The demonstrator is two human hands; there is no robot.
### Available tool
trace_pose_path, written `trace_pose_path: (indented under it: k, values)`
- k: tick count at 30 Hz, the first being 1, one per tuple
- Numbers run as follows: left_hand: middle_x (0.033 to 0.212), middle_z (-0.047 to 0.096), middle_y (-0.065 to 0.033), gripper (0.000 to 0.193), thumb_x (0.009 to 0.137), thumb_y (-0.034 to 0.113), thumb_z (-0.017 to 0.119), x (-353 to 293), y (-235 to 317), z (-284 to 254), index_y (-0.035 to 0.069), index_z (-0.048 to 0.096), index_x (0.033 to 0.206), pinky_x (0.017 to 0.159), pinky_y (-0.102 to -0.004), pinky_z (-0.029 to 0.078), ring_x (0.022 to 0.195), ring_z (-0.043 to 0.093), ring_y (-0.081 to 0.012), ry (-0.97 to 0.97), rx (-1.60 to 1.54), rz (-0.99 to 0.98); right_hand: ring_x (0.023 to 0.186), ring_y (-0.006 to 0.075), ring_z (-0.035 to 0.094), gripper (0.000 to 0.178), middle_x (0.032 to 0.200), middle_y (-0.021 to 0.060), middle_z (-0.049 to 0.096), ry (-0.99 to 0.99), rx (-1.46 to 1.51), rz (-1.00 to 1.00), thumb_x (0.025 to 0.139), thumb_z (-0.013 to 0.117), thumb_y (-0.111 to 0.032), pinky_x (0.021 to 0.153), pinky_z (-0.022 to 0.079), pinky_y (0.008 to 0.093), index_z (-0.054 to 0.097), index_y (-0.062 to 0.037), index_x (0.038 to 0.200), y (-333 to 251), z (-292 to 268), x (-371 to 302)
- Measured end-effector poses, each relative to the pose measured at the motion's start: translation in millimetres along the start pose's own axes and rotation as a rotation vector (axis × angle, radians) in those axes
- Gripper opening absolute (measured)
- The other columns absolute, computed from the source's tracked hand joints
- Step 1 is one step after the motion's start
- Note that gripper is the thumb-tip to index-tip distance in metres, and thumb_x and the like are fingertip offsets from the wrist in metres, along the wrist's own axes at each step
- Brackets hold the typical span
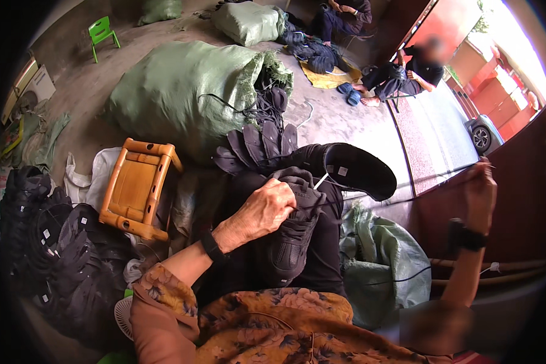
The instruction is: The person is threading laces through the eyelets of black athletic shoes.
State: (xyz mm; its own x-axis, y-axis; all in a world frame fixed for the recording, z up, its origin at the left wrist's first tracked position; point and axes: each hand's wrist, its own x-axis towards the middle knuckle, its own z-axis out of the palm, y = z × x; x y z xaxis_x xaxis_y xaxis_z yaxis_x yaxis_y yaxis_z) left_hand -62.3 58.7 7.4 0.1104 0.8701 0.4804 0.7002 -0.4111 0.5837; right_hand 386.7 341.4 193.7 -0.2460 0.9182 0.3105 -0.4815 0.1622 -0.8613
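Observation:
A black sneaker upper (288, 249) lies across my lap, its toe pointing toward me. My left hand (266, 209) is closed on its collar and tongue. Far out to the right, my right hand (482, 191) is raised and slightly blurred, its fingers pinching a dark shoelace (409, 198) that stretches taut back to the upper. Beyond my left hand, several more black uppers (258, 142) lie in a row near my knees. A larger black shoe piece (364, 173) with a white tag rests beside them, its opening facing up.
Left of me stand a bamboo stool (136, 188) and a heap of black uppers (67, 249). A stuffed green woven sack (170, 91) lies ahead; a slack sack (382, 261) is by my right leg. Two people sit farther off, one a person in black (421, 67). A green chair (102, 33) stands far left.

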Motion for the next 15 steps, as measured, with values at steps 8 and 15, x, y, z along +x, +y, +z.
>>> trace_pose_path:
  k: [8,15]
  values:
    - [0.09,0.056,-0.0091,0.015,0.074,-0.004,0.061,-9,4,9,0.003,0.055,0.086,0.078,-0.0355,0.053,0.087,0.061,-0.0275,0.236,0.114,0.102,0.082,0.018,0.067,0.024,0.099,0.0101,0.066,0.02,0.055,0.054,0.1,0.05,-0.01,0.077,0.058,0.0272,0.055,0.0039,0.119,-64,-58,35]
    - [0.095,0.059,-0.0096,0.022,0.074,-0.003,0.063,-8,15,13,0.004,0.054,0.093,0.073,-0.0344,0.056,0.09,0.065,-0.0281,0.293,0.238,0.058,0.082,0.0146,0.067,0.024,0.105,0.0124,0.066,-0.101,-0.085,0.162,0.101,0.048,-0.012,0.069,0.057,0.0258,0.055,-0.0004,0.121,-29,-16,29]
